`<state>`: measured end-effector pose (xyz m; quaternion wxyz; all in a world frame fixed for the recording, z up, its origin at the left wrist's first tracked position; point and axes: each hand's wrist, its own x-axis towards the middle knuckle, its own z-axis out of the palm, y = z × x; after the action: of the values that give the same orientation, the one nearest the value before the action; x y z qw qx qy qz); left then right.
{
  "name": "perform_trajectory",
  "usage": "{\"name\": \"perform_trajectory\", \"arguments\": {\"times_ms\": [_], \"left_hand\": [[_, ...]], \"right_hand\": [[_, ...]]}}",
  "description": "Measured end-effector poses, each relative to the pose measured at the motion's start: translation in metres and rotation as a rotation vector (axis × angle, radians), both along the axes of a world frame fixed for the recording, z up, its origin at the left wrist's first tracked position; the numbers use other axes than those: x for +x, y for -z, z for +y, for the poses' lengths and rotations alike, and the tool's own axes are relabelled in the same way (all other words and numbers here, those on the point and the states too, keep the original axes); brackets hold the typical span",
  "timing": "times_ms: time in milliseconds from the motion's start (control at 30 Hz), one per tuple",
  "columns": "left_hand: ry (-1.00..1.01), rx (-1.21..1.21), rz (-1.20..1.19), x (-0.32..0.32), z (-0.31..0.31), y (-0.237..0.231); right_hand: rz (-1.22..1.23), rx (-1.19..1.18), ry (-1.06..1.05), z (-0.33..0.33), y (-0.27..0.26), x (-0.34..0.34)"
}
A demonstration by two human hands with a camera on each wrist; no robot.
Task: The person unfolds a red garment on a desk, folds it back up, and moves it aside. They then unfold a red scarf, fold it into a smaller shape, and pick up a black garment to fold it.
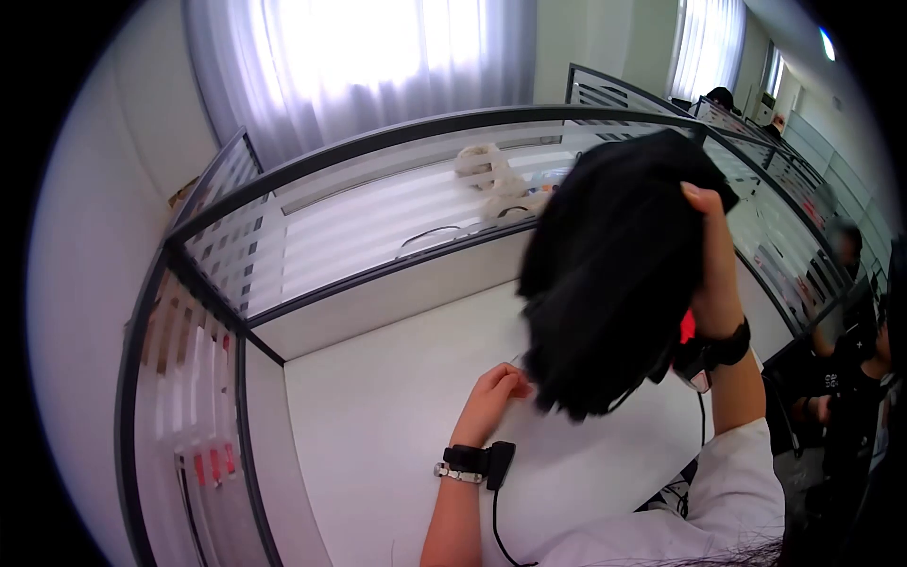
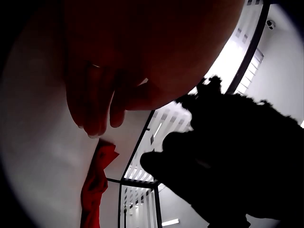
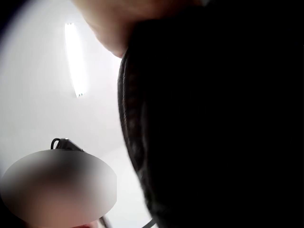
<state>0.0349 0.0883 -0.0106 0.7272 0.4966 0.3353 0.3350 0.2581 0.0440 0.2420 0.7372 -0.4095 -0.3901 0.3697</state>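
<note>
A black cloth item (image 1: 619,255) with a gathered, ruffled lower edge hangs raised over the white table; its exact kind I cannot tell. My right hand (image 1: 710,250) grips it by the upper right side, thumb over the fabric and the other fingers hidden behind it. In the right wrist view the black fabric (image 3: 218,123) fills most of the frame, a stitched seam along its edge. My left hand (image 1: 499,392) is low over the table, close to the ruffled edge, its fingers loosely bent. In the left wrist view those fingers (image 2: 92,104) hold nothing. Beyond them lies a red cloth (image 2: 95,190).
The white table (image 1: 378,425) is bounded by partitions with striped glass panels (image 1: 378,217). Behind the far panel are a beige item (image 1: 487,170) and dark cables. A black cable runs from my left wrist band (image 1: 482,463). Other people (image 1: 850,331) are at the right.
</note>
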Motion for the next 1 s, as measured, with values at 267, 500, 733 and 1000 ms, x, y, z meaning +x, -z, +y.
{"name": "perform_trajectory", "arguments": {"times_ms": [267,500,733,1000], "left_hand": [[-0.078,-0.005,0.016,-0.001,-0.008,0.015],[-0.172,0.116,-0.061,0.001,0.002,0.025],[-0.145,0.011,-0.1,0.009,0.005,0.008],[-0.149,0.005,-0.078,0.009,0.004,0.008]], "right_hand": [[0.08,-0.059,-0.807,0.068,0.051,-0.175],[-0.874,0.116,-0.64,0.134,0.17,-0.144],[-1.529,-0.117,0.371,0.092,0.187,0.066],[-1.553,-1.069,0.491,0.028,0.235,0.16]]}}
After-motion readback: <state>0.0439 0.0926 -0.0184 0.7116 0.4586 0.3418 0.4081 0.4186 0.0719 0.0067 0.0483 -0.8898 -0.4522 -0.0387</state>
